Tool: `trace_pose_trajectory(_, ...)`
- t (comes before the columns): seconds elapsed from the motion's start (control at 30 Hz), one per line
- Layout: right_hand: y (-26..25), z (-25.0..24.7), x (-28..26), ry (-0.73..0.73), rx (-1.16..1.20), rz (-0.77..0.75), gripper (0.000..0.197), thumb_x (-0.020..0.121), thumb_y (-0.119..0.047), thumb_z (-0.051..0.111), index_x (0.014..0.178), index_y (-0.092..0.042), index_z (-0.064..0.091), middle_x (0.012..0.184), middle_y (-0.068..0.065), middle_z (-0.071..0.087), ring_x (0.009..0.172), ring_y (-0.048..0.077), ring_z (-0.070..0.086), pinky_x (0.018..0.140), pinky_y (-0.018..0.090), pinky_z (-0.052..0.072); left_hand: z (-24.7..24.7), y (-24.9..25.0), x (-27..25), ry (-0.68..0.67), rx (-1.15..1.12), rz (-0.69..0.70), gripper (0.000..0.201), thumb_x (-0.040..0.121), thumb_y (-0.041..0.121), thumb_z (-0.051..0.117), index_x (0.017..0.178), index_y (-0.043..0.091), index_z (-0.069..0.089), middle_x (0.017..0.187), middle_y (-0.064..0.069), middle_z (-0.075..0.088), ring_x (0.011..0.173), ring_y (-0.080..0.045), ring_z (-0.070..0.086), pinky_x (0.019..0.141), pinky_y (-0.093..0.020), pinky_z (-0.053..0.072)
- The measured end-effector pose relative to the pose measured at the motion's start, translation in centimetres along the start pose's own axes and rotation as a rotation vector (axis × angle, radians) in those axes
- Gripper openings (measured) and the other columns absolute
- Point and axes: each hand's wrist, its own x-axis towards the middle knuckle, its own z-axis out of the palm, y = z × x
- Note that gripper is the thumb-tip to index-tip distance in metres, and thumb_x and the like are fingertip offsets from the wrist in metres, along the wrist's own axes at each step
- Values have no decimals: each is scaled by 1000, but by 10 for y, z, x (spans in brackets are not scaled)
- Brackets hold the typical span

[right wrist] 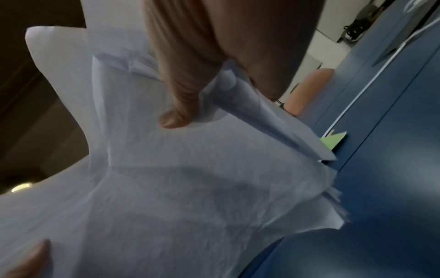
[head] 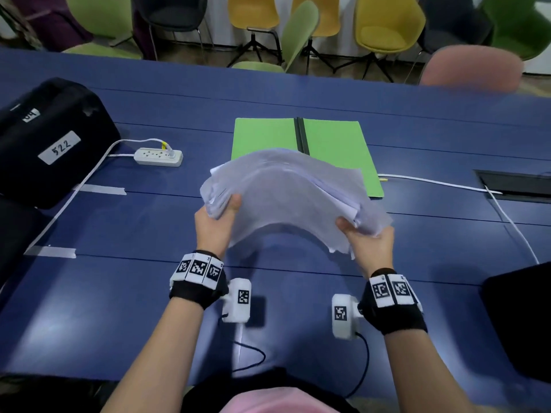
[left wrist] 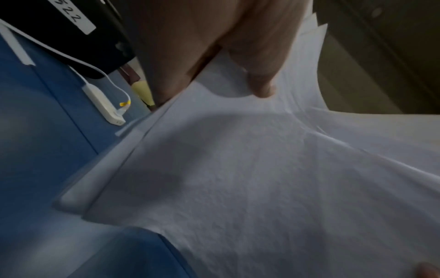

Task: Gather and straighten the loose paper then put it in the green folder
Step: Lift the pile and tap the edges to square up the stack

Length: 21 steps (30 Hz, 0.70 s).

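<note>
Both hands [head: 290, 231] gripping paper stack [head: 286, 186], seemingly airborne

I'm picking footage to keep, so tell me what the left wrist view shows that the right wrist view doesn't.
Only the left wrist view shows the black case labelled 522 and the white power strip with its cable.

Only the right wrist view shows a corner of the green folder peeking past the sheets, plus a pink chair.

Both show the paper stack, bowed and uneven, held off the blue table by a thumb-and-finger grip.
</note>
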Motion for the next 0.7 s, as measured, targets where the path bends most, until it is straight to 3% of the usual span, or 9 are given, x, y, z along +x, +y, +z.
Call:
trace_pose_trajectory(0.07, 10, -8, -2, -78, -89, 16, 35, 70, 0, 78, 79, -29, 60, 61, -28, 65, 59, -14, 60, 61, 10, 49, -2, -11, -5, 21, -31, -30, 29, 75, 30, 76, 96, 15, 64, 85, 5, 64, 73, -3, 58, 68, -9, 49)
trace_pose_trajectory(0.13, 23, -15, -4, -110, -182, 69, 31, 68, -11, 82, 88, -26, 64, 78, -25, 68, 68, -16, 61, 67, 11, 50, -4, -19, -8, 30, -34, -62, 44, 67, 42, 79, 95, 9, 66, 89, -2, 64, 79, -14, 58, 79, -25, 51)
trace_pose_trajectory(0.2, 23, -17, -5, -83, -160, 78, 35, 70, -12, 81, 102, -16, 66, 95, -8, 70, 77, -13, 63, 71, 10, 49, -2, -19, -8, 61, -46, -51, 47, 67, 41, 79, 100, 9, 68, 99, -6, 69, 89, -17, 61, 91, -34, 50)
trace_pose_trajectory(0.27, 15, -12, -5, -25, -75, 79, 33, 72, -7, 79, 98, -19, 64, 89, -5, 69, 67, -12, 63, 65, 6, 48, 1, -14, -7, 117, -46, -40, 46, 68, 37, 80, 104, 11, 67, 108, -7, 69, 97, -18, 61, 92, -29, 49)
trace_pose_trajectory(0.33, 10, -6, -1, 4, -13, 54, 33, 71, -3, 78, 89, -26, 62, 83, -5, 67, 62, -8, 63, 62, 7, 49, 5, -8, -4, 159, -62, -44, 45, 68, 35, 81, 105, 14, 65, 106, -3, 66, 94, -16, 58, 85, -21, 48)
trace_pose_trajectory(0.47, 3, 5, 4, 26, 39, 18, 18, 74, -13, 78, 85, -24, 69, 90, -9, 70, 80, -1, 65, 78, 15, 52, 13, -3, 1, 211, -59, -52, 50, 64, 42, 82, 104, 20, 64, 104, 2, 64, 97, -14, 58, 95, -28, 48)
trace_pose_trajectory(0.57, 3, 7, 10, 59, 86, 38, 6, 81, -17, 72, 84, -20, 68, 73, -20, 67, 72, -5, 60, 74, 14, 46, 19, -3, 5, 261, -43, -59, 61, 53, 57, 79, 94, 13, 68, 92, 1, 67, 85, -19, 62, 85, -30, 52)
trace_pose_trajectory(0.63, 5, 2, 13, 116, 148, 86, 7, 80, -22, 69, 77, -25, 63, 73, -14, 63, 74, 8, 54, 75, 25, 43, 20, -5, 7, 278, -54, -58, 63, 57, 54, 80, 83, -1, 62, 72, 5, 54, 65, -16, 50, 70, -27, 45)
trace_pose_trajectory(0.7, 8, -3, 18, 137, 236, 167, 12, 78, -16, 61, 73, -26, 60, 78, -2, 59, 75, 19, 50, 72, 31, 40, 21, -7, 11, 275, -51, -73, 53, 60, 50, 80, 76, 5, 58, 66, 8, 46, 59, -11, 43, 67, -24, 39)
